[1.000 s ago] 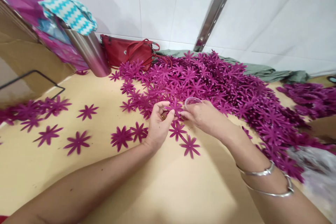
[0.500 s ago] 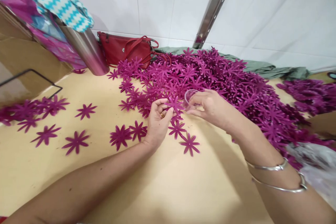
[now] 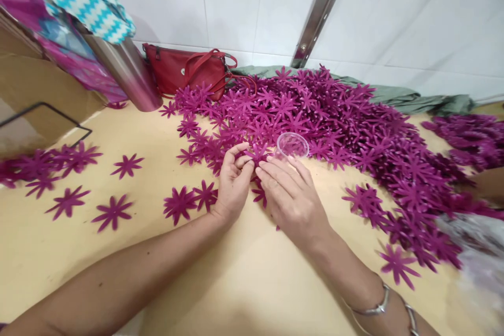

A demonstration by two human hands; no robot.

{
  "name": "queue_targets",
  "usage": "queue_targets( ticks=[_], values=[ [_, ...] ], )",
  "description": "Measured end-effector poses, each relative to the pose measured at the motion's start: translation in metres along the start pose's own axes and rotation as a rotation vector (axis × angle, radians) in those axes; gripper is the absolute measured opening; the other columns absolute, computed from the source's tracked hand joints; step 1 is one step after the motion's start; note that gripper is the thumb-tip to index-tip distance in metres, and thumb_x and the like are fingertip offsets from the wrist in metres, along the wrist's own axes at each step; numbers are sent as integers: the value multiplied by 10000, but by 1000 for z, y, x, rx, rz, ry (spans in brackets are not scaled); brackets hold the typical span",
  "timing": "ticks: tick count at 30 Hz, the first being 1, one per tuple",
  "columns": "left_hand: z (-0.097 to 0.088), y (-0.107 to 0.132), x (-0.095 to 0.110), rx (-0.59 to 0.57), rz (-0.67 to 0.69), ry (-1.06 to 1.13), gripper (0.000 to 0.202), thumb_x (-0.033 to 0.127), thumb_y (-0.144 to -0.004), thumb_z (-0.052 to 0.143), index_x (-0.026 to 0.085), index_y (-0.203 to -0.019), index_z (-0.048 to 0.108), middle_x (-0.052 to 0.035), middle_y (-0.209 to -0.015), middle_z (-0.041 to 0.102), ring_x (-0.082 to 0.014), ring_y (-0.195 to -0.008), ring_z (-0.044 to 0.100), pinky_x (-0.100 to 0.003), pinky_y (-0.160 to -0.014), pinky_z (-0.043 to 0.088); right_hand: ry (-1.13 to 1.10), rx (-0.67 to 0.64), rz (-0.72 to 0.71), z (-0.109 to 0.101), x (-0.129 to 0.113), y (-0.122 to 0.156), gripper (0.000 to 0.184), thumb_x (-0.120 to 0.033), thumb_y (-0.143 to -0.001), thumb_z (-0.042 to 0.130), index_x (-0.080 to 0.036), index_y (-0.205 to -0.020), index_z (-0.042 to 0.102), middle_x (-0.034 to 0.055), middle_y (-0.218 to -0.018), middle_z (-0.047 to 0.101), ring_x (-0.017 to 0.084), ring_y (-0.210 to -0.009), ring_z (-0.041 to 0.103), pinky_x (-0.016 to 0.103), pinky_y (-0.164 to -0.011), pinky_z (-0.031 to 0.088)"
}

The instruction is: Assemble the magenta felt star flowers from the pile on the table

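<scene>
A magenta flower cut-out (image 3: 256,153) with narrow petals is pinched between the thumb and fingers of my left hand (image 3: 232,186). My right hand (image 3: 294,207) comes in from the right, its fingers drawn together and its fingertips at the cut-out's near right edge. Whatever may be between those fingertips is hidden behind the hand. Just beyond the right hand stands a small clear plastic cup (image 3: 293,145), its contents not discernible. Behind both hands spreads a large pile of the same cut-outs (image 3: 315,110). A loose cut-out (image 3: 179,205) lies left of my left wrist.
At the back left, a steel-and-pink tumbler (image 3: 129,73) under a patterned cloth stands beside a red handbag (image 3: 173,71). A cardboard box (image 3: 43,84) and a black wire frame (image 3: 65,113) border the left. A metal bracket (image 3: 323,13) leans on the tiled wall. Clear plastic (image 3: 478,273) lies right.
My right hand has left the cup and moved left and nearer, up to the flower cut-out in my left hand. The left hand stays almost in place.
</scene>
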State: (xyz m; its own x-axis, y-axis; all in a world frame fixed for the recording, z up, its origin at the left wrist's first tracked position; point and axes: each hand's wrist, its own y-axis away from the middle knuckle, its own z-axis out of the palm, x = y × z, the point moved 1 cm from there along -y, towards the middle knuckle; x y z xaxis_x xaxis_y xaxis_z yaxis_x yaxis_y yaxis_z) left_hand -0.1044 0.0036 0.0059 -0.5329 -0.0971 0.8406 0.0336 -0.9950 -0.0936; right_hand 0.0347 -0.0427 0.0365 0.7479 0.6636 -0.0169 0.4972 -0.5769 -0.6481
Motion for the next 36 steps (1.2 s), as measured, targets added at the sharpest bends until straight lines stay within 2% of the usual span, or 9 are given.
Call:
queue_targets(
  ticks=[6,10,14,16,21,24,28,31,36],
  values=[
    [10,12,10,-103,35,-128,355,264,-867,746,247,-1175,571,30,-824,623,-118,-734,579,-234,-699,492,-100,218,311,-3,2,-5,386,-182,-1002,628,-199,-1388,621,178,-1324,687,307,-1274,641,532,-1106,537],
    [16,19,16,-201,48,-151,322,265,-893,741,246,-1171,579,23,-814,648,-123,-728,599,-238,-703,503,-308,268,524,-4,5,-1,383,-256,-989,673,-258,-1369,629,115,-1215,704,273,-1146,680,484,-1007,601],
    [15,18,16,-246,21,-150,358,298,-880,787,231,-1194,631,-6,-890,717,-144,-830,673,-260,-791,548,-611,277,640,-7,8,4,365,-218,-959,706,-267,-1319,670,61,-1131,746,221,-1031,722,427,-987,608],
    [13,16,15,-253,-3,-168,324,325,-885,790,224,-1176,687,-11,-887,733,-146,-831,678,-269,-795,558,-708,264,669,-9,10,4,330,-208,-955,705,-265,-1280,698,54,-1136,769,212,-1034,739,414,-1001,608],
    [13,13,14,-290,-40,-201,209,384,-848,832,190,-873,760,-26,-837,738,-158,-781,674,-294,-755,585,-819,339,735,-16,18,0,385,-205,-899,766,-271,-1271,687,47,-1156,776,184,-992,751,350,-929,639],
    [13,15,15,-338,-79,-161,221,372,-833,853,194,-914,749,-24,-857,743,-152,-777,686,-281,-747,594,-903,372,753,-18,23,0,335,-175,-838,820,-258,-1143,710,47,-1176,748,172,-952,744,310,-845,640],
    [11,14,15,-309,-15,-203,216,341,-853,837,194,-990,756,-36,-937,748,-152,-841,690,-263,-782,587,-855,263,693,-20,27,1,76,-170,-863,805,-224,-899,766,66,-1123,736,211,-1070,718,371,-964,591],
    [8,12,12,-300,39,-223,164,330,-878,810,181,-935,776,-39,-924,754,-155,-870,690,-261,-816,577,-837,199,634,-19,27,2,51,-184,-903,776,-235,-906,777,51,-1043,756,206,-1040,712,379,-983,564],
    [6,10,7,-338,26,-202,110,285,-906,785,202,-978,796,-31,-958,780,-150,-901,709,-256,-847,570,-756,188,583,-19,25,3,68,-176,-941,728,-237,-916,744,22,-923,753,184,-894,702,335,-849,565]
  ],
)
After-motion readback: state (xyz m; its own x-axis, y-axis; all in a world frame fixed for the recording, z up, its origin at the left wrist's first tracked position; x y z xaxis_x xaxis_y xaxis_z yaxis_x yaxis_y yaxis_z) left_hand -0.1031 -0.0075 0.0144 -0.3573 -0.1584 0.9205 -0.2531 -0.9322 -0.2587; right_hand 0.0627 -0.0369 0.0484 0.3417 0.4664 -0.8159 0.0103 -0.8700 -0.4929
